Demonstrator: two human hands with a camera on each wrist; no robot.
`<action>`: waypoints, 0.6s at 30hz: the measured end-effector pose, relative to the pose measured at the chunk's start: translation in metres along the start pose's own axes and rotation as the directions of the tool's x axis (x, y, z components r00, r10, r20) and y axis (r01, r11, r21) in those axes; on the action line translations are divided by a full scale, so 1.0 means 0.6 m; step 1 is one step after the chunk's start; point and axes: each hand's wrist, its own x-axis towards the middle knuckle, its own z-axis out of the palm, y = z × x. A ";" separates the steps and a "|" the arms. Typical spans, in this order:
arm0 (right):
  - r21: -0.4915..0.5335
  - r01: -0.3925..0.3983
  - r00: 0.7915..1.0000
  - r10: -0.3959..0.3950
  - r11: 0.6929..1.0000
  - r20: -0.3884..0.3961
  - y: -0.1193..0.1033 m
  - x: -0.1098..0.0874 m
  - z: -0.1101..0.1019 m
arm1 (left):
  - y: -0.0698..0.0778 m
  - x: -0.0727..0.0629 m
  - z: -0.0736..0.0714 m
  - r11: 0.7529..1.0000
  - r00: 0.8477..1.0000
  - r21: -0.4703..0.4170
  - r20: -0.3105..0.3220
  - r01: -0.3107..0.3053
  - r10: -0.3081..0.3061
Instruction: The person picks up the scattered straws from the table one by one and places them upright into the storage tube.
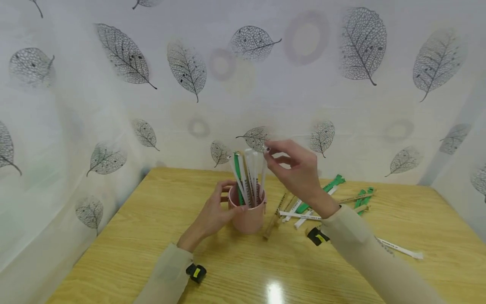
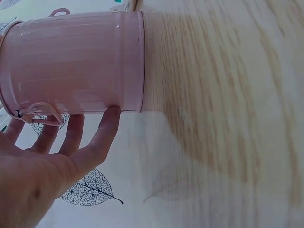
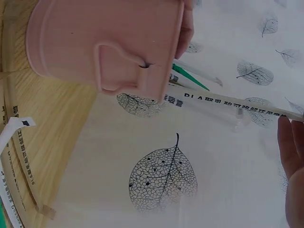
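Supporting the pink cup (image 1: 248, 221) from its left, the left grip (image 1: 214, 213) holds the wall, with the thumb at the near rim and the fingers on the far-left side. The right grip (image 1: 296, 169), above and to the right of the cup, pinches the upper end of a white straw (image 3: 228, 100); the straw's lower end is inside the cup's rim. Further slim wrapped straws (image 1: 238, 169), white, brown and green, lean inside the cup. The cup stands upright on the wooden worktop (image 1: 152, 236), its looped handle (image 3: 99, 71) on the right side.

Edges: the worktop's far edge runs behind the cup, with a leaf-print curtain (image 1: 258, 93) beyond; its left edge slants well apart from the cup. Room: broad spans of wood grain extend left of and in front of the cup. To its right, a loose pile of straws (image 1: 301, 215) restricts movement, the nearest brown one just beside the cup. A single white straw end (image 1: 402, 248) shows farther right.

Markings: dark print on the pinched straw reads "PLA" followed by "聚乳酸可降解". Brown straws in the pile carry similar dark print, too small to read fully.
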 end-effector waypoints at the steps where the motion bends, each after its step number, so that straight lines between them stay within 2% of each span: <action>1: -0.007 -0.005 1.000 0.005 1.000 0.009 0.003 -0.004 0.002 | 0.000 0.000 0.000 1.000 1.000 0.001 -0.002 0.000 0.000; 12: -0.084 -0.063 0.995 0.068 0.994 0.066 0.034 -0.044 0.019 | -0.001 0.000 -0.001 1.000 1.000 0.000 -0.003 -0.010 0.010; 18: -0.112 -0.131 0.987 0.139 0.985 0.076 0.038 -0.059 0.022 | -0.003 0.001 -0.001 1.000 1.000 -0.009 0.000 -0.015 0.015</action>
